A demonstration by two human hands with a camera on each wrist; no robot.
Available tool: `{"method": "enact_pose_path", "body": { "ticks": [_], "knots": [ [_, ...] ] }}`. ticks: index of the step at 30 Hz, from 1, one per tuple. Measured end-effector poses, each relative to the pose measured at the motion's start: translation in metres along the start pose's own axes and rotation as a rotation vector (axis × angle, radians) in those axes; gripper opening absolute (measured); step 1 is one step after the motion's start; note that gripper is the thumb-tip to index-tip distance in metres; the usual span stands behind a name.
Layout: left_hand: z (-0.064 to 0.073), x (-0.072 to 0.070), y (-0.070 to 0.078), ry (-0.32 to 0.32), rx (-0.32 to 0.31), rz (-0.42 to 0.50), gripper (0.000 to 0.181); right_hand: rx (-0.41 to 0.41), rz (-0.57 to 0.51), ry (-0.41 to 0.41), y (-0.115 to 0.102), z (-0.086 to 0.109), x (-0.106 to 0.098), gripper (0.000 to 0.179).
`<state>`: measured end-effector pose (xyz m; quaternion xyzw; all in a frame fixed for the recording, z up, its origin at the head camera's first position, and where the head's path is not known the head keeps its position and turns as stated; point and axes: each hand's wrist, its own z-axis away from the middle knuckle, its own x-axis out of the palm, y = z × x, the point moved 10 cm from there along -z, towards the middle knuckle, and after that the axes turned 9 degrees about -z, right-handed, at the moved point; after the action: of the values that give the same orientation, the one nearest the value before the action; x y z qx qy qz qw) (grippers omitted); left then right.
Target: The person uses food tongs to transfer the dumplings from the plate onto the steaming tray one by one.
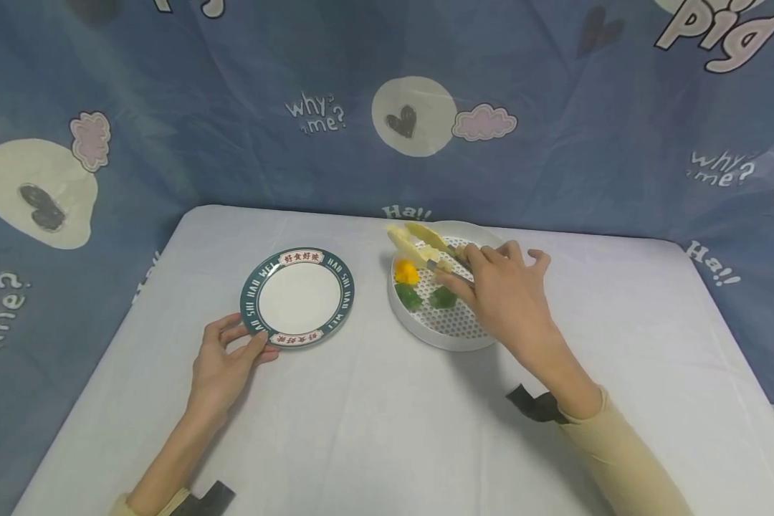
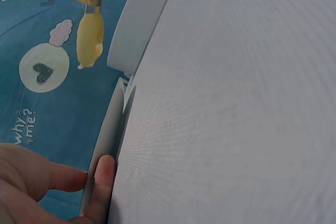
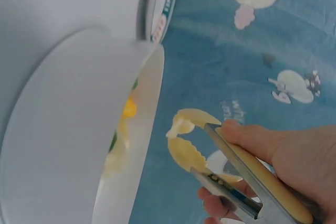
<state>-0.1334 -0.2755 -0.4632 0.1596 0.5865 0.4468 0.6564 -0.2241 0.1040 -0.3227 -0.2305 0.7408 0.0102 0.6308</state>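
Note:
My left hand (image 1: 222, 365) pinches the rim of a round plate (image 1: 299, 297), thumb on top and fingers beneath; the plate is white with a green lettered border. In the left wrist view the plate (image 2: 107, 129) tilts slightly up from the cloth. My right hand (image 1: 506, 294) grips tongs (image 3: 189, 156) with yellow scalloped heads and metal arms. Between their tips sits a small pale piece (image 3: 181, 126), its kind unclear. The tongs are above a white round tray (image 1: 458, 342) with a perforated floor. In it lie a yellow-orange piece (image 1: 405, 272) and two green pieces (image 1: 408, 297).
A white cloth (image 1: 374, 430) covers the table. Behind it hangs a blue printed curtain (image 1: 245, 158). The tray stands near the table's back edge, to the right of the plate. A black strap (image 1: 535, 405) shows at the right wrist.

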Motion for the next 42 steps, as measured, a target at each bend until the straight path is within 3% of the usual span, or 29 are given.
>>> {"method": "enact_pose_path", "body": {
  "ticks": [10,20,30,38,42],
  "knots": [
    [0.0,0.002,-0.002,-0.001,-0.011,-0.003,0.078,0.08,-0.004,0.001,0.034,0.007,-0.013,0.062],
    [-0.002,0.003,-0.002,-0.01,-0.019,0.0,0.079,0.1,-0.007,0.019,0.051,0.014,-0.017,0.061],
    [-0.002,0.001,-0.001,-0.006,-0.012,-0.019,0.079,0.091,-0.018,0.049,0.054,0.017,-0.019,0.056],
    [-0.002,-0.001,-0.001,-0.004,-0.011,-0.018,0.078,0.181,-0.019,0.016,0.058,0.016,-0.015,0.079],
    [-0.002,0.0,-0.002,0.0,-0.012,-0.009,0.078,0.162,-0.021,0.002,0.047,0.016,-0.01,0.083]
  ]
}}
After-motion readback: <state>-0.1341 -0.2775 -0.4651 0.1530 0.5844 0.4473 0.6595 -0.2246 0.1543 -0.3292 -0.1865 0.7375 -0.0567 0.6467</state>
